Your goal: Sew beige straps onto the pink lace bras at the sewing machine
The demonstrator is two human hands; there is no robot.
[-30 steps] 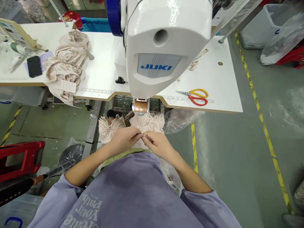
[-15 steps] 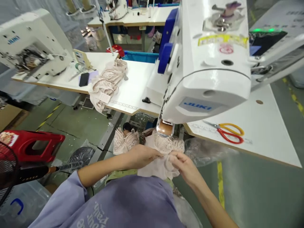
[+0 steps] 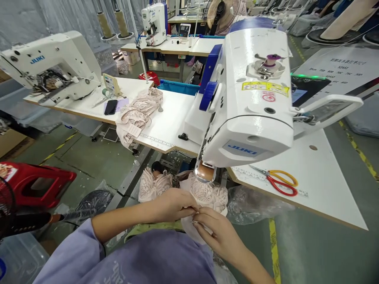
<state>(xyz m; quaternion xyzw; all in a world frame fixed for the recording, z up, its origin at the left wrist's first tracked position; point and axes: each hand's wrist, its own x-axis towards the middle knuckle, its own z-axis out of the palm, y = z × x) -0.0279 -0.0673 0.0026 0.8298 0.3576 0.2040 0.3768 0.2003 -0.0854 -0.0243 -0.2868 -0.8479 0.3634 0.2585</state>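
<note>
A pale pink lace bra (image 3: 207, 193) hangs below the head of the white sewing machine (image 3: 248, 130), partly over my lap. My left hand (image 3: 177, 203) is closed, its fingertips pinching the edge of the bra. Against those fingertips, my right hand (image 3: 214, 228) is also closed on the fabric, thumb and fingers bent inward. What exactly lies between the fingertips is hidden. More lace cups (image 3: 154, 183) hang to the left of my left hand.
Scissors with orange and red handles (image 3: 282, 182) lie on the right tabletop. A heap of pink lace garments (image 3: 139, 112) and a phone (image 3: 111, 107) rest on the left table, before another sewing machine (image 3: 59, 69). A red stool (image 3: 35, 183) stands at left.
My right hand has moved left and turned over, so its fingertips now meet my left hand's. The strap loop it held is no longer visible. The camera view has tilted up.
</note>
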